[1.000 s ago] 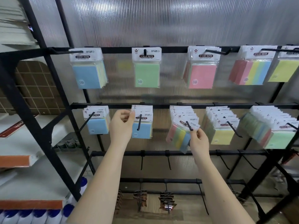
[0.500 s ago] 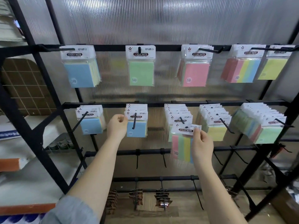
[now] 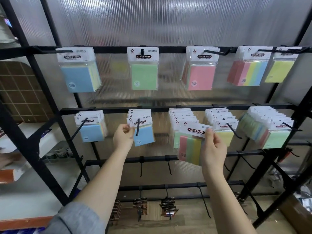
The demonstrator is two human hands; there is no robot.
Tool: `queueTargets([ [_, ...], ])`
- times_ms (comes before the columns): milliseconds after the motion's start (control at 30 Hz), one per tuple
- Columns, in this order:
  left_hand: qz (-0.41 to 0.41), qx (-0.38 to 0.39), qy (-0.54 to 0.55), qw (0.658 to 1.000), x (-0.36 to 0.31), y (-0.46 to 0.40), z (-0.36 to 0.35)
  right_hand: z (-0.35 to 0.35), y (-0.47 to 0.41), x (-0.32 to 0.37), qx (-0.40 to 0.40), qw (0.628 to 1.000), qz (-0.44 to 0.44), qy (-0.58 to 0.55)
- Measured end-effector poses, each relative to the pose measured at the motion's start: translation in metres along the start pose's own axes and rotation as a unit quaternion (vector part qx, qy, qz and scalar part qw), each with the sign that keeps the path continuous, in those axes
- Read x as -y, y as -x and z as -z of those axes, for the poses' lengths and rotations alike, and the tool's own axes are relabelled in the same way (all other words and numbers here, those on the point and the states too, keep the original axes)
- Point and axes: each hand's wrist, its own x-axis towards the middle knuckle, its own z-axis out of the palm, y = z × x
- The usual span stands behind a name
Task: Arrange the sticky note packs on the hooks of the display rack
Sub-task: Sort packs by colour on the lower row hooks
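Note:
My right hand pinches the white header of a striped pink, green and yellow sticky note pack, held free in front of the middle-row stack on the black display rack. My left hand pinches the left edge of the front blue pack, which hangs on its hook. Other middle-row hooks carry blue, yellow and green stacks. The top row holds blue, green, pink, striped and yellow packs.
Bare black hooks stick out from the third bar, below my hands. A lower bar carries small brown carded items. White shelves with orange edges stand at the left. A ribbed translucent panel backs the rack.
My right hand has drawn the striped pack off its middle-row hook and toward me, clear of the stack. My left hand has stayed at the blue pack.

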Motion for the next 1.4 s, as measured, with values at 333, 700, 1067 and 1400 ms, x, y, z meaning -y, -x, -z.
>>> queueTargets([
  [333, 0.126, 0.129, 0.173, 0.968, 0.008, 0.003, -0.010, 0.003, 0.000, 0.006, -0.008, 1.000, -0.012, -0.020],
  [700, -0.019, 0.042, 0.113, 0.992, -0.005, 0.029, 0.003, 0.007, 0.000, 0.005, -0.008, 0.999, -0.015, -0.038],
  [1067, -0.140, 0.045, 0.008, 0.989, 0.004, 0.064, 0.052, -0.007, 0.007, 0.024, 0.013, 0.997, -0.011, -0.070],
  [1400, -0.182, -0.074, 0.033, 0.980, -0.041, 0.027, 0.105, -0.036, 0.016, 0.034, 0.048, 0.997, 0.011, -0.055],
])
